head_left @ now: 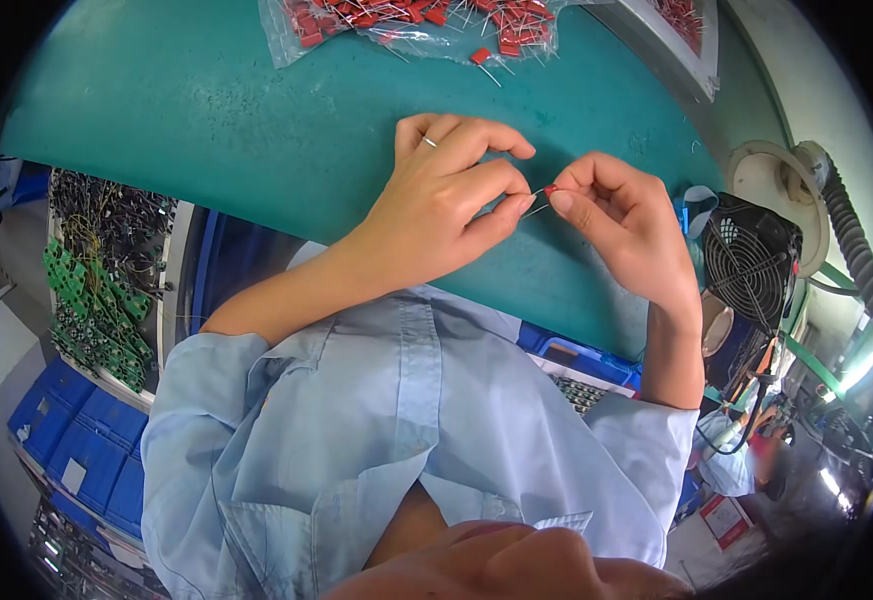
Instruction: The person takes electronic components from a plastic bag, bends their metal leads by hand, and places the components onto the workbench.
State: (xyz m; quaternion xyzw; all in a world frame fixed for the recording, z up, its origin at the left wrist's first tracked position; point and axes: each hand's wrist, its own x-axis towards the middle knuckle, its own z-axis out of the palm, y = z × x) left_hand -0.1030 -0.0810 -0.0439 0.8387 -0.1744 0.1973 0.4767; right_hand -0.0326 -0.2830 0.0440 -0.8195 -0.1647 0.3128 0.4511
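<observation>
My right hand pinches a small red film capacitor between thumb and index finger above the green mat. Two thin wire leads run from the capacitor toward my left hand. The thumb and index finger of that hand close on one lead, while its other fingers are bent and a ring shows on one of them. At the far side of the mat lies a clear plastic bag full of similar red capacitors. One loose capacitor sits at the bag's near edge.
Right of the mat stand a black fan and a ribbed hose. A tray of green circuit boards is on the left, above blue bins. Another person is in the background at lower right.
</observation>
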